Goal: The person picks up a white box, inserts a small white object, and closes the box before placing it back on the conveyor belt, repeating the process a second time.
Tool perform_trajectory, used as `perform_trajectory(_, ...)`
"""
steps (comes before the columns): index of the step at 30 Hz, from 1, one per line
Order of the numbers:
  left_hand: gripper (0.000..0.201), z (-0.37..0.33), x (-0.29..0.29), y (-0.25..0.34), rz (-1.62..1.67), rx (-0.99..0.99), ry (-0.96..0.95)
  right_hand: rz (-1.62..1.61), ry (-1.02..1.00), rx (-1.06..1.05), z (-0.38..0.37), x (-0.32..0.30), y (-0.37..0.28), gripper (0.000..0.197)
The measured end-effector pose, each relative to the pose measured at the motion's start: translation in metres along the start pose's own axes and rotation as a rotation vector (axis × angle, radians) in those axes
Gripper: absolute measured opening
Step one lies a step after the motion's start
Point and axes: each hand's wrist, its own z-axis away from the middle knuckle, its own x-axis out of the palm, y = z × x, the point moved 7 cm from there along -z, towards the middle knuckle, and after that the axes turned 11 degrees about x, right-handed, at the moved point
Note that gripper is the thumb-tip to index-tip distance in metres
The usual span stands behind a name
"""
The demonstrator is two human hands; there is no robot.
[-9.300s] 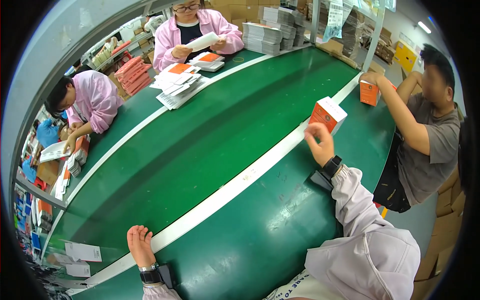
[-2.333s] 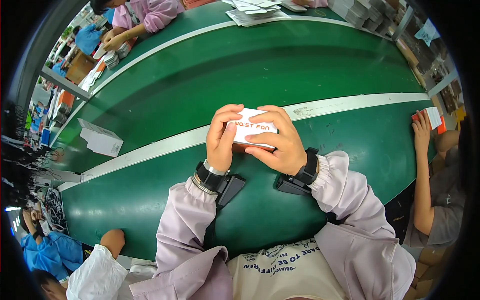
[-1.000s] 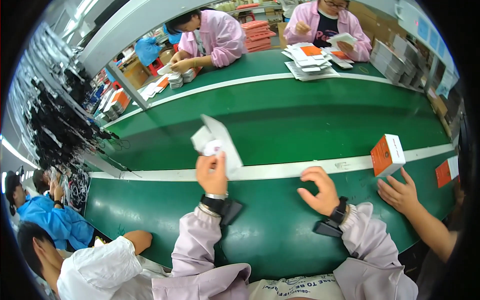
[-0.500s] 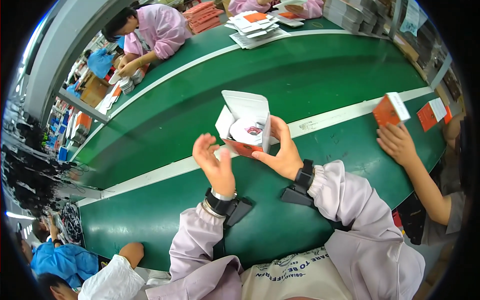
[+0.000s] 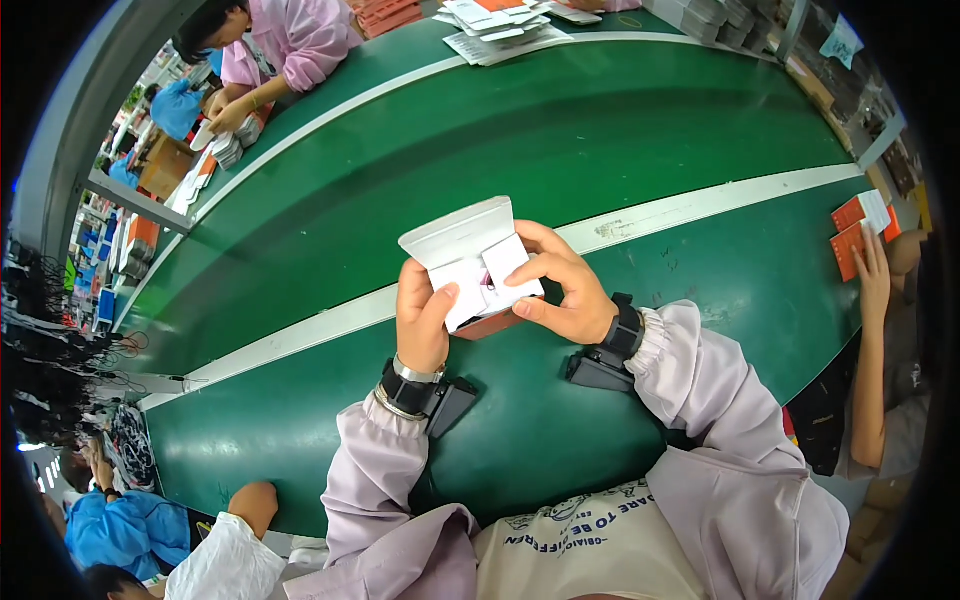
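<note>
A small carton [image 5: 462, 234] with an orange-red front and white inside is held up over the green worktop, its lid standing raised at the back. The white side flaps [image 5: 505, 262] lie folded inward, and only a sliver of the contents shows in the gap between them. My left hand [image 5: 425, 315] grips the carton's left side, thumb pressing on a flap. On the other side, my right hand [image 5: 568, 288] is closed round the carton, with its index finger on the right flap and its thumb at the front edge.
At the right, a co-worker's hand [image 5: 874, 262] touches orange-and-white boxes [image 5: 846, 254]. A pale strip [image 5: 680, 215] divides the near worktop from the green belt [image 5: 600, 130]. Across it, a person in pink handles pieces near stacked cartons [image 5: 490, 30]. Dark cables [image 5: 55, 350] hang at the left.
My left hand has gone from free and spread to gripping the carton. The side flaps have folded inward over the contents. The co-worker at right has lowered a box beside the others.
</note>
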Motion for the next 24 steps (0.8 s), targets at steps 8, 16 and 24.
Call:
perform_trajectory(8,0.014,-0.004,-0.004,0.001,0.016,0.151,-0.183,-0.074,0.123,-0.067,0.001,-0.001,-0.004,0.027)
perform_trajectory(16,0.031,0.001,0.001,0.0,0.084,0.089,-0.251,0.156,0.061,-0.061,0.0,0.003,-0.02,0.038)
perform_trajectory(24,0.045,0.001,0.015,0.01,-0.322,0.289,-0.332,0.363,0.216,-0.081,0.006,-0.001,-0.019,0.036)
